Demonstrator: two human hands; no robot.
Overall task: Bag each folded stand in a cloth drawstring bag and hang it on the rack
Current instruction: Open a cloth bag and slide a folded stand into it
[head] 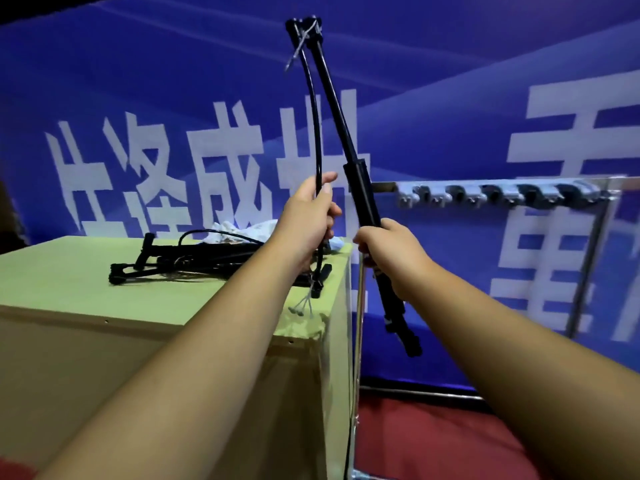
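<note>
Blue banner (450, 81) behind; a metal hook rack (498, 194) on my right, its end crossed by the one stand (332, 88) I hold upright: black, long, its thin leg bowed off the shaft. My left hand (304, 220) grips that leg and my right hand (388, 251) wraps the shaft. More stands (187, 258), too tangled to count, lie on the green table (69, 282) beside white cloth (242, 230).

Centre frame shows two hands, the left hand (304, 216) and the right hand (388, 247), and one black stand (356, 174). At left are one green-topped box (69, 271), one white cloth heap (242, 228) and a tangle of stands (180, 261) too entwined to count. One rack (498, 192) is at right.
</note>
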